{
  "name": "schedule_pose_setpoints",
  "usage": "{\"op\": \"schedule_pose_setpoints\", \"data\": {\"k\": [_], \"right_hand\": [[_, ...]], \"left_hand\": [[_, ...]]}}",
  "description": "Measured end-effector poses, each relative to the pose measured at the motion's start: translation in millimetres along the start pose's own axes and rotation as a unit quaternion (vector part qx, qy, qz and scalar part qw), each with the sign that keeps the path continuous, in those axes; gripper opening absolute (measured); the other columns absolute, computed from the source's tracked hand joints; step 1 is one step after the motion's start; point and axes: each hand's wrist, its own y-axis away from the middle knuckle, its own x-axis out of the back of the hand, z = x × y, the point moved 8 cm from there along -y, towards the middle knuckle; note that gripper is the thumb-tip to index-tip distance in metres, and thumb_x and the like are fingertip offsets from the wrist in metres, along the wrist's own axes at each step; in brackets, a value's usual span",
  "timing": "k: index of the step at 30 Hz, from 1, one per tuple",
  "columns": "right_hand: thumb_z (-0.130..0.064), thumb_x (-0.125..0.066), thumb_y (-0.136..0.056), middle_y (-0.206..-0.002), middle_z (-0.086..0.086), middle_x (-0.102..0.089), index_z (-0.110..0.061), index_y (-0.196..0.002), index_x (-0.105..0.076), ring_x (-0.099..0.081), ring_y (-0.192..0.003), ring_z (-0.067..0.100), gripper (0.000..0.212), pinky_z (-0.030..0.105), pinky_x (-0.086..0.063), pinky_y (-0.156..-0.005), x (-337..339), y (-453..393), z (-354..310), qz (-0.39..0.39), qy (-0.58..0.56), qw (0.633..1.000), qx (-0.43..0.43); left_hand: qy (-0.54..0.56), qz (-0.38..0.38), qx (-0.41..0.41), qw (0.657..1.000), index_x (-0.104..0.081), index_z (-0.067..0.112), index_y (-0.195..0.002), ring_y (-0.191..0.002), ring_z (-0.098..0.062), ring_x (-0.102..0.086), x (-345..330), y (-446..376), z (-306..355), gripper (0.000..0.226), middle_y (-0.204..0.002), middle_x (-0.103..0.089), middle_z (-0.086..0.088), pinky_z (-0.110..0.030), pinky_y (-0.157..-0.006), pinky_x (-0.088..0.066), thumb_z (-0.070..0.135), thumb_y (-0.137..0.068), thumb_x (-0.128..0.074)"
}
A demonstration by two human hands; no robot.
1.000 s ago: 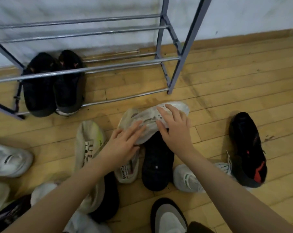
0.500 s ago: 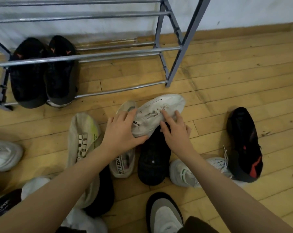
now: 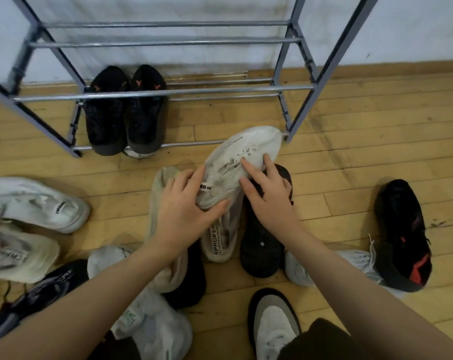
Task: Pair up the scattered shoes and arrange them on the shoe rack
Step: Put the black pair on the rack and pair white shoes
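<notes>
Your left hand (image 3: 187, 203) grips the heel end of a white knit sneaker (image 3: 242, 162), thumb curled under it and fingers over the collar by the black-and-white pull tab; the shoe is lifted at a slant, its rounded toe pointing up and right, just in front of the shoe rack (image 3: 168, 92). Your right hand (image 3: 268, 193) lies on the laces with straight, spread fingers, touching the soft mesh upper without closing round it. The rack is a frame of grey square posts and thin shiny metal rods, standing against a pale wall on a yellow plank floor (image 3: 350, 157). On its lowest rods sits a pair of black shoes (image 3: 126, 110) with small orange marks, side by side, toes toward the wall. Under your hands lies a second white sneaker (image 3: 220, 242) with printed letters on its side, touching a black textured shoe (image 3: 261, 245) to its right. A cream shoe (image 3: 165, 255) lies beneath your left wrist. Well off to the right rests a black shoe with a red patch (image 3: 404, 237), partly over a white knit shoe (image 3: 350, 263). At the left edge lie a smooth white sneaker (image 3: 35, 203) and a worn cream one (image 3: 17, 253).
</notes>
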Motion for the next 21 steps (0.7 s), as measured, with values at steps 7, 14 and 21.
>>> {"op": "schedule_pose_setpoints", "data": {"k": [7, 14, 21], "right_hand": [[-0.042, -0.044, -0.096, -0.156, 0.008, -0.018, -0.043, -0.133, -0.045, -0.021, -0.141, 0.021, 0.037, 0.033, -0.004, -0.105, -63.7, -9.0, -81.7, -0.055, -0.022, 0.995, 0.075], [-0.041, -0.045, -0.096, -0.155, 0.006, -0.021, -0.041, -0.130, -0.049, -0.024, -0.140, 0.019, 0.035, 0.030, -0.007, -0.103, -150.5, -13.3, -163.4, -0.146, -0.020, 0.977, 0.154], [-0.040, -0.045, -0.096, -0.155, 0.005, -0.023, -0.042, -0.129, -0.051, -0.022, -0.140, 0.017, 0.033, 0.026, -0.005, -0.102, -232.2, -14.1, -239.1, -0.213, -0.038, 0.947, 0.236]], "left_hand": [[-0.043, 0.061, 0.078, 0.994, -0.044, 0.009, -0.135, -0.102, -0.026, -0.053, 73.3, 38.0, -59.9, 0.079, -0.116, -0.055, -0.008, -0.039, -0.084, -0.047, 0.060, -0.075, -0.052], [-0.059, 0.116, 0.182, 0.975, -0.044, 0.009, -0.136, -0.101, -0.028, -0.053, 124.7, 91.4, -141.1, 0.077, -0.117, -0.055, -0.009, -0.045, -0.080, -0.050, 0.059, -0.078, -0.053], [-0.069, 0.205, 0.257, 0.942, -0.045, 0.008, -0.135, -0.104, -0.027, -0.051, 174.0, 138.0, -207.9, 0.073, -0.118, -0.053, -0.010, -0.042, -0.087, -0.046, 0.055, -0.080, -0.055]]}}
